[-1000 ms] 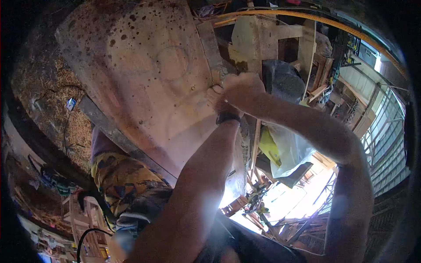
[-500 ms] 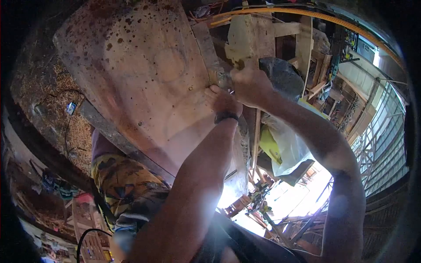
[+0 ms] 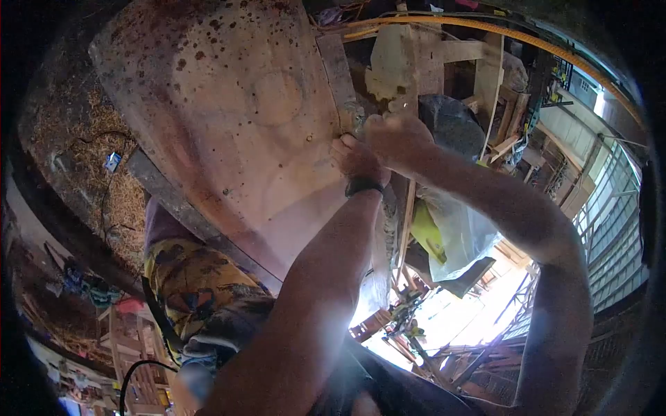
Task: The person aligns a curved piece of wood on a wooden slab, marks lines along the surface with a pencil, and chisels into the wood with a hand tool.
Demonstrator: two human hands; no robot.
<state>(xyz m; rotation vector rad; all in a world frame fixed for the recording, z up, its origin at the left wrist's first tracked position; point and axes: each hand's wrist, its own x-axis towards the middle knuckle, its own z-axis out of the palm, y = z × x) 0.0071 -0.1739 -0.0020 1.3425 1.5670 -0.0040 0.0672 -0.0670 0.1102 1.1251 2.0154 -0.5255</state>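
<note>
A broad wooden board (image 3: 229,125) with dark spots and a faint ring mark fills the upper left and middle. At its right edge, my left hand (image 3: 357,158), with a dark band at the wrist, has its fingers curled against the border. My right hand (image 3: 397,135) is closed in a fist right beside it, just past the edge. What either hand grips is hidden by the fingers. A worn narrow strip (image 3: 334,66) runs along the board's right border, up from the hands.
Behind my right hand are a dark rounded object (image 3: 454,125) and pale wooden pieces (image 3: 392,62). A yellow-green item and a clear plastic sheet (image 3: 461,232) hang below. An orange hose (image 3: 499,28) arcs across the top. Wood shavings (image 3: 111,187) cover the left.
My right fist has drawn slightly closer to my left hand, and my right elbow has swung outward. The view has shifted a little; my left hand stays at the board's edge.
</note>
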